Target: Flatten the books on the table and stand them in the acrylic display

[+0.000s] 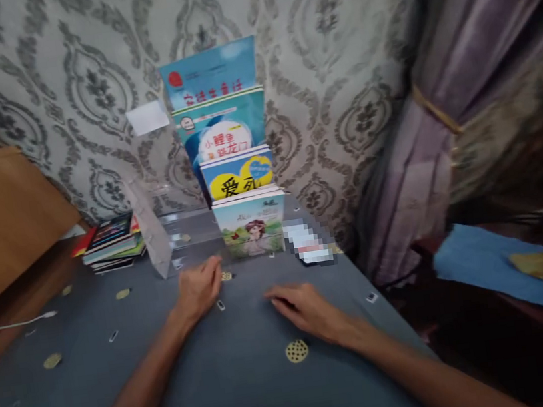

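Note:
Children's books stand in several stepped rows in a clear holder against the wall: a small picture book in front, a blue and yellow book behind it, then a teal book and a tall blue book. My left hand is loosely closed just above the table, left of the front book, with nothing visible in it. Nearer to me, my right hand hovers below the front book, its fingers slightly bent and the thumb apart, holding nothing. Neither hand touches a book.
A pixelated phone-like object lies right of the books. Left of the holder's empty clear section is a pile of books. A white cable, a wooden box and a blue cloth lie farther out.

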A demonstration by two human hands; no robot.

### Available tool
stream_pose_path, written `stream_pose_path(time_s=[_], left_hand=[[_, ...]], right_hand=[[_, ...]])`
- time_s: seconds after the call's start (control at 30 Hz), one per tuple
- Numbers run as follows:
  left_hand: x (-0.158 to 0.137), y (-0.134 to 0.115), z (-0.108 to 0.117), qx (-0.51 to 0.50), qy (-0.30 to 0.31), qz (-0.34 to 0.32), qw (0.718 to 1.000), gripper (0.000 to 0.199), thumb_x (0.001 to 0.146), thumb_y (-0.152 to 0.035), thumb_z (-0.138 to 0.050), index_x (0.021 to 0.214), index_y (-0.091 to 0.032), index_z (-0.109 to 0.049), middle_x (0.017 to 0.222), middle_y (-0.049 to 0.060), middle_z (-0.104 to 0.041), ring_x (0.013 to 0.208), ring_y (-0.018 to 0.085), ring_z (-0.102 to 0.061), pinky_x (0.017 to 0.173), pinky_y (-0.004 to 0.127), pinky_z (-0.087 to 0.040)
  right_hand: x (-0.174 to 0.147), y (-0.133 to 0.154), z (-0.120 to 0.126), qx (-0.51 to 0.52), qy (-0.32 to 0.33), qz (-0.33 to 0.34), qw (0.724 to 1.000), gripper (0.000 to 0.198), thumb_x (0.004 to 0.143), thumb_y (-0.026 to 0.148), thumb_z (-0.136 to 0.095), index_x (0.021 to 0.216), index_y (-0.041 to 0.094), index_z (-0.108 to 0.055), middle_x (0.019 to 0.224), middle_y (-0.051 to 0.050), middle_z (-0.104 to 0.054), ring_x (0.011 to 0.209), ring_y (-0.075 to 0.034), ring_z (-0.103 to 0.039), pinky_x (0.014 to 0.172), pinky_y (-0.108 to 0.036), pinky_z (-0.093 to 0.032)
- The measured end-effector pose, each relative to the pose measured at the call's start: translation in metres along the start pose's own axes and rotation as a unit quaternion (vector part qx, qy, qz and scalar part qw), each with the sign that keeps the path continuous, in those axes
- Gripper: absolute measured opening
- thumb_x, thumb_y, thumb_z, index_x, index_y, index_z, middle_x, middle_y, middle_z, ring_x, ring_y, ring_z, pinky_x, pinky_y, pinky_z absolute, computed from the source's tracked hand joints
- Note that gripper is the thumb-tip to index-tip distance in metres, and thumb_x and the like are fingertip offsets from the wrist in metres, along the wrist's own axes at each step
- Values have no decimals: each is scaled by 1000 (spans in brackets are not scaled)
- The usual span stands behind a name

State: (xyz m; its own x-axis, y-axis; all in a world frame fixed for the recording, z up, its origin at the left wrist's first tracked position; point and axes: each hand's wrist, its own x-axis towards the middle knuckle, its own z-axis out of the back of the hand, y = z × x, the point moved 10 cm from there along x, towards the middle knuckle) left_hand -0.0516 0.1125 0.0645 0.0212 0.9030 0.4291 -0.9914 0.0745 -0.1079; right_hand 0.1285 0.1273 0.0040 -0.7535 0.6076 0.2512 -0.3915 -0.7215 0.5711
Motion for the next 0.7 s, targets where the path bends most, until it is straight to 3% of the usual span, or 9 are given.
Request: stream_pose_path(time_s=[0.07, 0.17, 0.2, 0.27, 0.33, 0.43, 0.47, 0.6, 0.7], left_hand=[[0, 29, 53, -40, -122, 41, 991, 24, 95, -29, -44, 102, -20, -66, 74, 2, -66, 64, 15, -61, 67, 25, -46], [-15, 93, 126, -107, -329, 135, 928, 23, 93, -30, -43, 97, -18, -62, 60, -5, -51, 51, 11, -46, 55, 22, -38], [-19, 118, 140, -133, -369, 167, 904, 22, 92, -28, -42, 95, -18, -61, 57, -6, -45, 47, 11, -41, 51, 22, -35], [-19, 167, 149, -152, -382, 231, 882, 22, 89, -23, -39, 94, -17, -59, 58, -5, -45, 48, 12, -45, 50, 22, -37], [-8, 208, 147, -79, -322, 291, 897, 23, 89, -21, -37, 95, -15, -59, 66, 0, -56, 61, 16, -57, 60, 25, -45], [18, 252, 119, 104, -92, 328, 934, 27, 94, -27, -42, 109, -12, -59, 107, 15, -68, 101, 29, -65, 85, 37, -52], [24, 259, 111, 113, -54, 316, 941, 31, 95, -30, -46, 114, -9, -58, 119, 19, -66, 113, 34, -62, 92, 41, -50], [38, 272, 90, 126, 17, 289, 949, 53, 96, -37, -51, 133, 1, -48, 142, 33, -50, 134, 46, -45, 106, 61, -38], [44, 279, 74, 127, 51, 274, 952, 55, 98, -36, -48, 139, 1, -43, 151, 32, -42, 142, 46, -36, 109, 72, -27]], right_hand=[[1, 0, 0, 9, 4, 0, 1000, 33, 98, 25, -44, 116, 22, -72, 105, -8, -78, 90, -22, -73, 82, -31, -52], [2, -1, 1, 19, 4, -13, 1000, 34, 97, 27, -44, 117, 21, -72, 100, -8, -78, 82, -22, -72, 78, -32, -52], [2, -2, 1, 22, 1, -21, 1000, 34, 97, 27, -44, 116, 22, -72, 98, -7, -78, 80, -21, -72, 77, -32, -52], [2, -5, 1, 29, -9, -42, 999, 34, 96, 28, -45, 116, 23, -72, 94, -6, -78, 75, -21, -71, 74, -32, -52], [2, -7, 2, 25, -18, -63, 998, 34, 96, 27, -45, 116, 23, -72, 91, -6, -78, 75, -21, -71, 74, -32, -52], [5, -1, 0, -10, -4, -80, 997, 33, 94, 23, -46, 113, 22, -73, 101, -8, -78, 88, -23, -72, 78, -32, -51], [7, 3, -1, -26, 9, -83, 996, 31, 94, 22, -47, 111, 22, -73, 104, -8, -78, 91, -24, -72, 80, -32, -51], [11, 13, -8, -79, 56, -103, 990, 25, 93, 20, -52, 104, 21, -73, 105, -9, -76, 94, -26, -71, 79, -33, -48], [10, 14, -10, -84, 38, -112, 989, 25, 95, 19, -50, 107, 19, -72, 105, -10, -75, 94, -25, -70, 79, -33, -48]])
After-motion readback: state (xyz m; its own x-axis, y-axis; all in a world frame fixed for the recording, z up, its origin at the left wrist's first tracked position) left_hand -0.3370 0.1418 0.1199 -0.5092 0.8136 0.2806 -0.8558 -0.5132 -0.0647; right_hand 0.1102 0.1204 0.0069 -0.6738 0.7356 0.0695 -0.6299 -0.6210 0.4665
